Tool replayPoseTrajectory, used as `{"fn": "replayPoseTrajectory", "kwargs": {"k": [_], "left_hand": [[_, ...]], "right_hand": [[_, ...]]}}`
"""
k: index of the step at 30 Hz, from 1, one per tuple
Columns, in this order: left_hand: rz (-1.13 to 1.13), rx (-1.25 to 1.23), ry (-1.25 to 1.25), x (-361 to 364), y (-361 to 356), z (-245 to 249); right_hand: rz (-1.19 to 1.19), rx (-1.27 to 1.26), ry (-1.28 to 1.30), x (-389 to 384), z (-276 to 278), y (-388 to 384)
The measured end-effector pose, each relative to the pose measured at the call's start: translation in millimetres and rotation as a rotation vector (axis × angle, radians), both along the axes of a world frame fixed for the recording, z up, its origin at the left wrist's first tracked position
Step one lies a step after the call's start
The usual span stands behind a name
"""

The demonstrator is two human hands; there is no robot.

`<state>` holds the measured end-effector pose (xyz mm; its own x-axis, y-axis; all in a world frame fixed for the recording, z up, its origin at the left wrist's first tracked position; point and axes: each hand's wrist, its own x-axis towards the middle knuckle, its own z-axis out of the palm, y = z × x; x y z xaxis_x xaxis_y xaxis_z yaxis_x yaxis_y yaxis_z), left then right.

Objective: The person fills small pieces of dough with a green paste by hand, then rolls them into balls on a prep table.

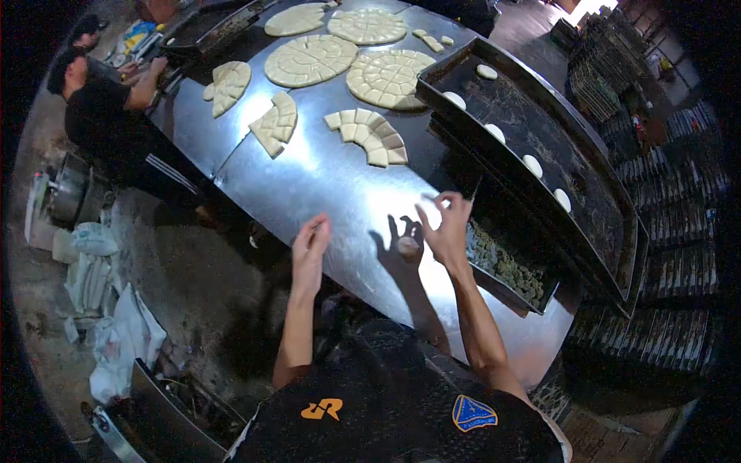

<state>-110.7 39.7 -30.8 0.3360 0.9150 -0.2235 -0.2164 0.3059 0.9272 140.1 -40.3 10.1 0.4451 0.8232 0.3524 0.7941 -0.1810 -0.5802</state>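
Two hands hovered at desk (347, 266): left hand (311, 235) loosely bent, hold unclear; right hand (445, 220) part-open, fingers curled, looked empty. Small round piece (408, 246) lay nearest right hand. Filling tray (505, 266) sat beyond; cut dough sections (369, 133) lay farther.

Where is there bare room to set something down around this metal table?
On the table, between the nearest cut dough pieces and the left hand and right hand. The large tray also looks bare right of its white pieces. Crowded: the table's far end, where scored dough rounds sit close together.
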Motion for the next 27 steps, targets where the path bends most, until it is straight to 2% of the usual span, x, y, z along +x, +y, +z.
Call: {"fn": "replayPoseTrajectory", "kwargs": {"k": [1, 3, 4, 5, 8, 11, 12, 13, 15, 17, 18, 19, 21, 23, 25, 27], "left_hand": [[0.042, 0.006, 0.008, -8.2, -4.2, -2.4], [0.080, -0.006, 0.042, -13.1, -10.4, -4.4], [0.117, -0.012, 0.070, -11.8, -7.0, -3.5], [0.122, -0.002, 0.067, -6.3, -1.4, -5.8], [-0.016, 0.092, 0.229, 26.9, 24.4, -19.4], [-0.056, 0.269, 0.423, 92.1, 80.4, -63.6], [-0.054, 0.332, 0.524, 111.6, 97.0, -72.6], [-0.075, 0.356, 0.506, 125.9, 112.6, -80.4], [-0.157, 0.412, 1.095, 162.6, 136.0, -85.7], [0.056, 0.214, 1.213, 199.1, 130.9, -75.3], [0.057, 0.265, 1.193, 211.6, 131.2, -72.1], [0.071, 0.305, 1.174, 217.0, 135.3, -71.8], [0.280, 0.330, 0.891, 227.8, 155.9, -111.8], [0.397, 0.524, 0.657, 226.0, 164.5, -136.2], [0.355, 0.542, 0.624, 213.7, 171.3, -150.3], [0.282, 0.505, 0.487, 194.3, 161.1, -155.6]], "right_hand": [[-0.108, 0.046, 0.067, -1.5, 10.4, 9.5], [-0.308, -0.041, -0.192, -16.8, -17.8, 32.3], [-0.202, -0.444, -0.243, -20.2, -88.4, 40.7], [-0.095, -0.290, -0.169, -43.1, -105.3, 32.8], [-0.066, -0.269, -0.117, -44.9, -102.1, 42.4], [-0.056, -0.195, -0.093, -33.0, -104.4, 36.8], [-0.015, -0.318, -0.020, -33.0, -94.6, 26.3], [0.020, -0.440, 0.054, -30.9, -88.2, 15.0], [0.378, -0.535, -0.057, -8.4, -102.1, -18.1], [0.288, -0.482, 0.294, 0.7, -64.1, -48.8], [0.305, -0.419, 0.344, 11.3, -51.7, -66.6], [0.288, -0.375, 0.442, 20.0, -9.8, -81.8], [0.084, -0.177, 0.352, 49.4, 26.4, -121.5], [-0.140, -0.002, 0.494, 90.5, 77.3, -157.8], [-0.338, 0.201, 0.392, 136.4, 105.7, -186.1], [-0.506, 0.224, 0.228, 195.9, 112.0, -208.5]]}}
